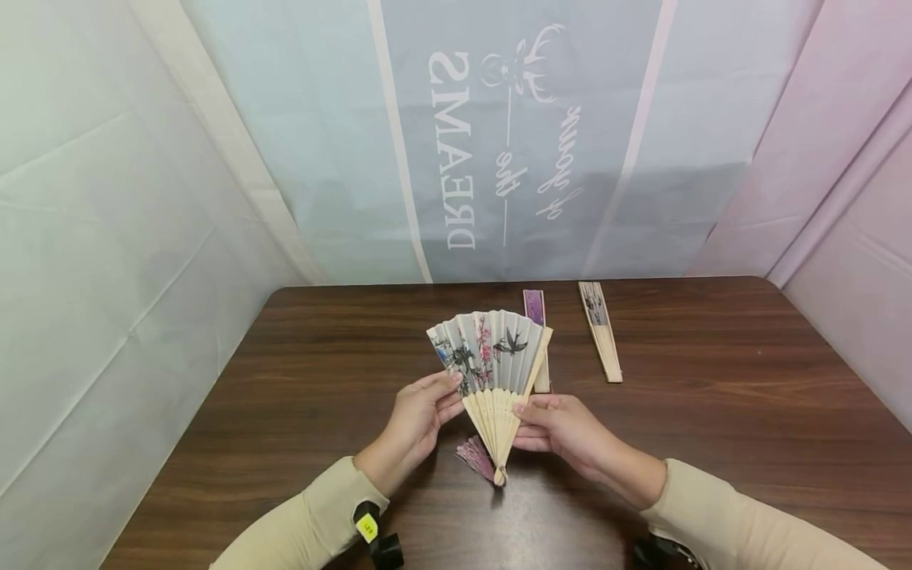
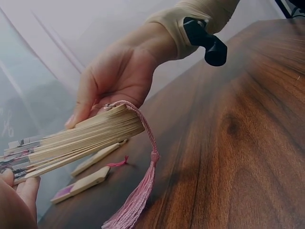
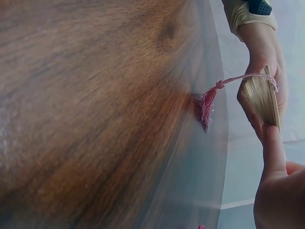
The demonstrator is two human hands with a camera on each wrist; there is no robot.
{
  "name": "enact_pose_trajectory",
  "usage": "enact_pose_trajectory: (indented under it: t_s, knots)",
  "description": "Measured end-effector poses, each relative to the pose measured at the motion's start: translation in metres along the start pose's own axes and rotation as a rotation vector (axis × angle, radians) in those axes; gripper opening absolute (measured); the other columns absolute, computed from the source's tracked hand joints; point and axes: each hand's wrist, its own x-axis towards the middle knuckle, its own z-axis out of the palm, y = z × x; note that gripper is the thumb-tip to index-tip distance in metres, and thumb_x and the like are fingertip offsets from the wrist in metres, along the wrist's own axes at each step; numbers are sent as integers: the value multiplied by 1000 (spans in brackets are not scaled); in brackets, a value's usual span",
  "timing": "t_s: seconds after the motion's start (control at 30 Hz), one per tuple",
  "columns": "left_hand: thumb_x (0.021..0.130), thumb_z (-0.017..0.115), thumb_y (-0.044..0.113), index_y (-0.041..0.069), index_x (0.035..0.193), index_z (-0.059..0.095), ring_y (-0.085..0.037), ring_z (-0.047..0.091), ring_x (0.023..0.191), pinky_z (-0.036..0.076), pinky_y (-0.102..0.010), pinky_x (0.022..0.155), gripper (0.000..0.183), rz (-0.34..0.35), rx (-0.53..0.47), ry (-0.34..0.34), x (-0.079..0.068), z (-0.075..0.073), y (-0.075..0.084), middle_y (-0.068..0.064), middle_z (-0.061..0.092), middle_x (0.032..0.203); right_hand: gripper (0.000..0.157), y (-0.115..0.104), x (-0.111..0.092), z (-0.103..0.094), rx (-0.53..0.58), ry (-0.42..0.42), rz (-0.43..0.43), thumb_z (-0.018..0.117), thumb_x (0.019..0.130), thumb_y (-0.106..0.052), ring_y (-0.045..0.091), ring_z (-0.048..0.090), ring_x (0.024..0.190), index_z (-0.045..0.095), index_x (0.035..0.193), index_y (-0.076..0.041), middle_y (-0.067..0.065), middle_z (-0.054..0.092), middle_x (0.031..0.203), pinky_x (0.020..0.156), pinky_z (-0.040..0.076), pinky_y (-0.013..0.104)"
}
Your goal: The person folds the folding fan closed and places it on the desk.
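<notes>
A partly spread folding fan (image 1: 492,356), with pale wooden ribs and a grey leaf printed with a dark swallow and pink blossoms, is held up over the table by both hands. My left hand (image 1: 420,416) pinches its left edge, thumb in front. On the right edge, lower along the ribs, my right hand (image 1: 566,431) grips it with the thumb over the front. From the pivot end hangs a pink tassel (image 2: 136,195). In the right wrist view the stacked ribs (image 3: 262,100) appear nearly edge-on between the two hands.
Behind the held fan lies a folded purple fan (image 1: 534,305), partly covered by it. A folded fan with a grey printed leaf (image 1: 602,332) lies farther right. The dark wooden table (image 1: 321,340) meets a printed cloth backdrop (image 1: 342,158) at its far edge.
</notes>
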Motion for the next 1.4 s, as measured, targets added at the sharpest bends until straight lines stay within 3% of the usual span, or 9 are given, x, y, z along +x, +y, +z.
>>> enact_pose_trajectory:
  t_s: [0.3,0.6,0.87,1.03,1.4]
  knots:
    - [96,58,-2,-17,127,51,-6,67,70,64,-22,72,36,-14,27,-13,1,1,-1,4,68,78,37,3,3,0,0,-24,2,53,101,-9,15,74,92,51,123,20,16,75,104,90,62,34]
    - [98,56,1,-18,129,51,-6,69,75,64,-21,73,36,-20,25,-32,0,2,-4,5,69,79,29,5,3,-1,-3,-44,12,54,101,-9,14,74,88,58,116,15,10,76,98,88,63,33]
    - [98,58,4,-17,130,52,-13,73,86,64,-27,82,39,17,36,-63,-2,3,-7,-7,76,95,25,6,2,1,7,-33,17,55,100,-8,15,75,85,60,113,12,11,77,96,88,63,33]
    - [97,60,4,-17,131,52,-12,73,84,64,-27,81,40,36,30,-56,-4,4,-7,-11,76,99,21,6,2,1,10,-30,22,55,99,-8,15,75,84,62,110,9,11,77,96,87,63,33]
    - [97,61,3,-17,129,53,-10,73,80,64,-26,79,39,35,40,-57,-5,5,-8,-5,77,90,34,6,3,3,-30,-31,21,55,100,-9,15,75,87,56,120,18,19,75,104,88,63,33]
